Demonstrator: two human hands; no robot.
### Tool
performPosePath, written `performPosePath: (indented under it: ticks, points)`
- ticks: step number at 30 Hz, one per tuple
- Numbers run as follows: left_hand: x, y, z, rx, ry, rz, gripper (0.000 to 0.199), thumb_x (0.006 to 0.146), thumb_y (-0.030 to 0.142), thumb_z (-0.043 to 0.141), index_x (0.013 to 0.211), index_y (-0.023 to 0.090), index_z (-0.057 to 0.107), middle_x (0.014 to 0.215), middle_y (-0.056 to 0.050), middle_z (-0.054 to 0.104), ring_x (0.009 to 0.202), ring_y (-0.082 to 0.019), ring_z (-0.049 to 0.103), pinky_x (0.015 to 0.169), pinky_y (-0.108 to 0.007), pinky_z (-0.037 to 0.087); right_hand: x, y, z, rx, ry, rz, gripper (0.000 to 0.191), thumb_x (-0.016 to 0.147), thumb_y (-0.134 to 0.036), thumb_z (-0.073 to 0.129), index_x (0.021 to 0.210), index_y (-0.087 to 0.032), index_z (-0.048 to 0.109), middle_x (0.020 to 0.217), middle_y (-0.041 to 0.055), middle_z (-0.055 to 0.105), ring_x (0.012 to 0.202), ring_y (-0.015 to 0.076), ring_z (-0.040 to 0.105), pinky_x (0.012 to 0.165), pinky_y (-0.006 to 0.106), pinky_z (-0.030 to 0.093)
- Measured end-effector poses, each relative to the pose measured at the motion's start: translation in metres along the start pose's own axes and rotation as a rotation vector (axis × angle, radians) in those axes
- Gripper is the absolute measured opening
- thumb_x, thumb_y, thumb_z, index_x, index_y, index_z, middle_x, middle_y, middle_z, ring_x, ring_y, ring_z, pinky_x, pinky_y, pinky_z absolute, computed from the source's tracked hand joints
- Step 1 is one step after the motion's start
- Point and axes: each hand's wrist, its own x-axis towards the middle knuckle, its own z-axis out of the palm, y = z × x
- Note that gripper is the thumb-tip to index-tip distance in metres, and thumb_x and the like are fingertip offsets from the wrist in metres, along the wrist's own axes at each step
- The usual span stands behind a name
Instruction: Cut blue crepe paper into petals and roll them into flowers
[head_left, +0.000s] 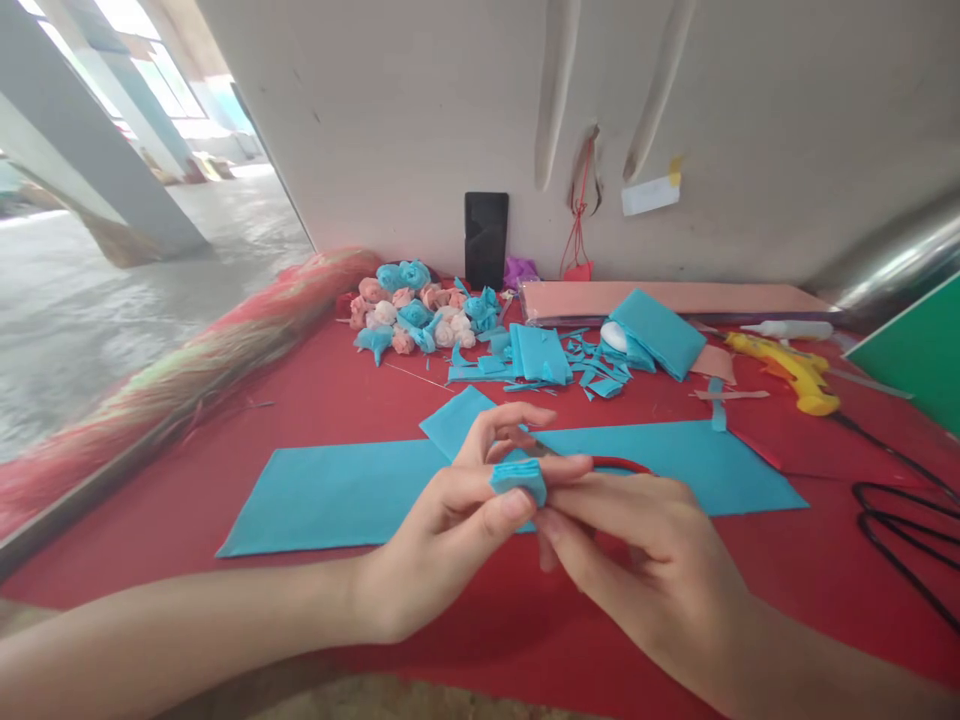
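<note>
In the head view, a red counter [465,640] carries a long blue sheet [337,495], lying flat behind the two hands. The left hand [431,550] pinches a small folded blue piece [519,482] between thumb and fingers, above the counter; the right hand [660,560] has its fingertips closed at the piece's right edge. Farther back lie a pile of rosettes [416,315] and a yellow glue gun [795,372].

The table cover [300,600] looks smooth and matt; the blue sheet [337,495] and the flowers [414,315] look like crinkled matt paper; the glue gun [787,368] is yellow plastic with a slight sheen; the phone [486,240] has a smooth, dark, glossy face; the pipe [907,265] is shiny metal
</note>
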Motion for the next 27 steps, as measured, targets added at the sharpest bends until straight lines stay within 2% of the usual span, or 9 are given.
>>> performPosePath:
  ticks: [4,6,9,11,15,18,20,24,27]
  points:
    - [-0.002,0.002,0.0,-0.041,-0.082,-0.013,0.031,0.092,0.038,0.035,0.116,0.039,0.055,0.128,0.003,0.043,0.126,-0.016,0.026,0.108,-0.032,0.024,-0.002,-0.001,0.002,-0.101,0.201,-0.133,0.022,0.074,-0.005,0.051,0.055,-0.015,0.055,0.047,-0.0051,0.052,0.04,0.0024,0.041,0.042,0.013,0.036]
    - [-0.003,0.005,-0.001,-0.041,-0.075,-0.044,0.029,0.091,0.035,0.04,0.113,0.035,0.058,0.122,-0.001,0.044,0.12,-0.016,0.034,0.105,-0.031,0.029,-0.004,0.0,0.002,-0.137,0.244,-0.149,0.027,0.071,-0.004,0.052,0.047,-0.015,0.048,0.043,-0.0051,0.05,0.038,0.0029,0.041,0.041,0.014,0.036]
    - [-0.001,0.009,-0.004,-0.022,0.003,-0.052,0.017,0.085,0.025,0.053,0.099,0.026,0.063,0.102,-0.002,0.051,0.096,-0.013,0.049,0.091,-0.027,0.041,-0.009,0.002,-0.003,-0.19,0.177,-0.147,0.03,0.072,-0.005,0.049,0.045,-0.016,0.042,0.041,-0.0057,0.042,0.037,0.0032,0.037,0.039,0.016,0.033]
    - [0.002,0.011,-0.006,0.01,0.028,-0.039,0.011,0.08,0.017,0.059,0.09,0.022,0.062,0.088,0.0,0.055,0.086,-0.011,0.052,0.089,-0.028,0.041,-0.012,0.004,-0.007,-0.232,0.157,-0.169,0.028,0.072,-0.005,0.048,0.047,-0.016,0.044,0.042,-0.0054,0.043,0.038,0.0035,0.039,0.04,0.017,0.034]
    - [0.007,0.013,-0.006,0.076,0.008,-0.02,0.009,0.075,0.013,0.065,0.082,0.018,0.062,0.074,0.002,0.06,0.08,-0.012,0.054,0.094,-0.033,0.037,-0.017,0.004,-0.012,-0.299,0.155,-0.208,0.02,0.073,-0.005,0.049,0.057,-0.016,0.053,0.053,-0.0025,0.059,0.047,0.0076,0.055,0.049,0.02,0.044]
    - [0.009,0.011,-0.005,0.012,0.017,-0.068,0.007,0.074,0.012,0.065,0.075,0.018,0.063,0.07,0.002,0.061,0.077,-0.013,0.055,0.086,-0.031,0.041,-0.017,0.005,-0.013,-0.263,0.11,-0.193,0.011,0.074,-0.01,0.051,0.069,-0.018,0.057,0.056,-0.0036,0.06,0.049,0.008,0.056,0.05,0.02,0.044]
    - [0.01,0.01,-0.005,-0.054,0.018,-0.101,0.009,0.073,0.009,0.066,0.073,0.018,0.064,0.069,0.002,0.062,0.075,-0.012,0.054,0.08,-0.028,0.044,-0.016,0.005,-0.015,-0.239,0.043,-0.166,0.008,0.075,-0.014,0.051,0.07,-0.017,0.057,0.056,-0.003,0.058,0.049,0.0081,0.055,0.049,0.019,0.044]
    - [0.009,0.008,-0.008,-0.153,-0.049,-0.141,0.013,0.071,0.005,0.066,0.072,0.018,0.066,0.068,0.003,0.061,0.071,-0.009,0.055,0.086,-0.029,0.042,-0.017,0.006,-0.021,-0.225,-0.085,-0.164,0.021,0.081,-0.014,0.047,0.062,-0.016,0.056,0.054,-0.0007,0.056,0.051,0.0084,0.054,0.052,0.018,0.046]
    - [0.009,0.005,-0.009,-0.203,-0.121,-0.196,0.012,0.072,0.006,0.066,0.072,0.018,0.067,0.073,0.001,0.059,0.077,-0.011,0.056,0.082,-0.028,0.045,-0.02,0.005,-0.023,-0.24,-0.103,-0.18,0.025,0.081,-0.011,0.044,0.061,-0.016,0.057,0.054,-0.0003,0.056,0.05,0.0086,0.054,0.053,0.019,0.047]
